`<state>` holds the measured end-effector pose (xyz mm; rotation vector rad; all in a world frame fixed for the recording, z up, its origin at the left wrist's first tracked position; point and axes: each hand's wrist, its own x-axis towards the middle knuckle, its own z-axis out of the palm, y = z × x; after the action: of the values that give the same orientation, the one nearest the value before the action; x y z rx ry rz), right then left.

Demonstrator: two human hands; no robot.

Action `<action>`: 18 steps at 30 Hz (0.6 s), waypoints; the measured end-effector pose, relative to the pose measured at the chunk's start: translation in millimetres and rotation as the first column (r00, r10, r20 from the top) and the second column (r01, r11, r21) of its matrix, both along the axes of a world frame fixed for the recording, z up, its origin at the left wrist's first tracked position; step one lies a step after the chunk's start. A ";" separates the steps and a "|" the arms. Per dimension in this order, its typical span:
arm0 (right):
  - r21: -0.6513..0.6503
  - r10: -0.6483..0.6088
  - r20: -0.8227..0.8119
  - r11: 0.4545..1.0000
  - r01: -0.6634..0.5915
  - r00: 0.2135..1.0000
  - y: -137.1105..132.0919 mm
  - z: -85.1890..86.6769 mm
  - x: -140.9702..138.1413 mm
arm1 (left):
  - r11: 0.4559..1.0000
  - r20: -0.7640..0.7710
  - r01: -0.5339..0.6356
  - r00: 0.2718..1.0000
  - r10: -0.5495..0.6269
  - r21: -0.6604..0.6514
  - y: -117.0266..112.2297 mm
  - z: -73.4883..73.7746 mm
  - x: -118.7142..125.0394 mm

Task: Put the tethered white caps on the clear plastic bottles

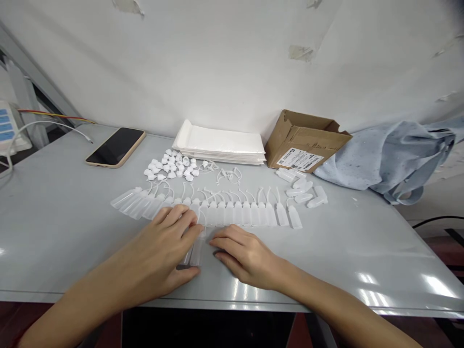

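Observation:
A row of small translucent plastic tubes [237, 214] with thin white straps at their tops runs across the grey table. My left hand [170, 251] lies palm down over a few more of these tubes [196, 253] in front of the row, thumb and fingers apart on either side of them. Its palm and fingers partly hide them. To the right, my right hand [244, 253] rests on the table with fingers loosely bent and thumb slightly apart; nothing shows in it. Behind the row is a heap of small white caps [172, 164], and two loose bundles of white straps [229, 175] lie beside it.
A phone [116, 147] lies at the left. White padded envelopes [221, 142] are stacked against the wall. An open cardboard box [304, 142] stands to their right, with several loose translucent pieces [302, 186] before it. Blue cloth [377, 154] covers the back right corner.

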<state>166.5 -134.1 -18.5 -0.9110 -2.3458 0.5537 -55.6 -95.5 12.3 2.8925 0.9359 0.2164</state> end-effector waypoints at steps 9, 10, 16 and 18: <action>0.014 0.000 -0.019 1.000 0.000 1.000 -0.1 0.0 0.1 | 1.000 0.092 0.023 0.996 -0.022 -0.003 6.9 12.0 -1.2; 0.021 -0.002 -0.030 1.000 0.003 1.000 0.1 0.2 0.8 | 1.000 0.111 0.021 0.994 -0.020 -0.008 12.6 15.3 -2.1; 0.150 -0.091 -0.189 0.981 0.121 0.978 7.3 7.5 17.1 | 0.972 0.227 -0.235 0.946 0.231 -0.009 78.6 27.8 -4.5; 0.211 -0.170 -0.232 0.952 0.221 0.958 14.0 12.7 28.9 | 0.959 0.221 -0.284 0.934 0.281 -0.018 101.9 25.9 1.2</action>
<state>195.4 -120.1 -5.8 -0.9134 -2.0479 0.2690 -54.4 6.4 38.2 2.6609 1.3051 0.5562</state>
